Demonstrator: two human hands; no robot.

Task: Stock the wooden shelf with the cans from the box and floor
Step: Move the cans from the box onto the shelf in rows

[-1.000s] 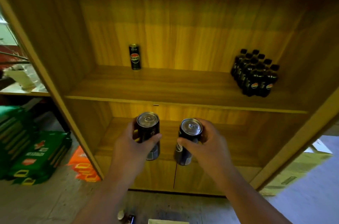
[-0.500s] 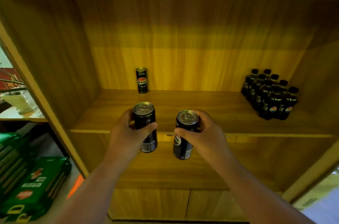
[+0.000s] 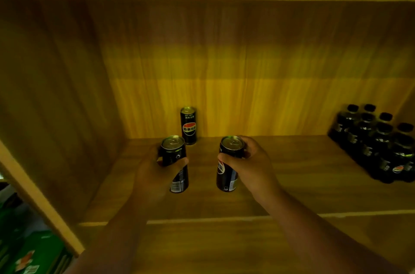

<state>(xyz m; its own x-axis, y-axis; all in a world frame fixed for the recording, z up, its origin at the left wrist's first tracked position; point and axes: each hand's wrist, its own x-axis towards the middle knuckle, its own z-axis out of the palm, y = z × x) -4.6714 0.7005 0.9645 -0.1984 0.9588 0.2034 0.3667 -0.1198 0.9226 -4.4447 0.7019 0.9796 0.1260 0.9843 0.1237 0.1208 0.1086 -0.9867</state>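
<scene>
Both hands have carried their cans up from in front of the lower compartment and in over the shelf board, and the view has lifted with them, so the board now fills the lower half of the frame. Left hand (image 3: 155,170) wraps its fingers and thumb round the left can (image 3: 175,162); right hand (image 3: 249,166) grips the right can (image 3: 229,162) the same way, near the top. Whether either base touches the wood yet cannot be told.

One standing can (image 3: 188,125) already sits upright against the back panel, at about 12 o'clock from the left can and just beyond it. A pack of dark bottles (image 3: 379,145) stands well apart at 3 o'clock. The wooden shelf (image 3: 303,172) has plenty of bare board between them.

By my judgement the stocking has barely begun: one can placed, two about to be set down, and the box and floor lie out of view, so the number left cannot be told.

Each can is slim, tall and black with a silver pull-tab lid; the standing one shows a red, white and blue roundel, and the held pair carry white print low down.
</scene>
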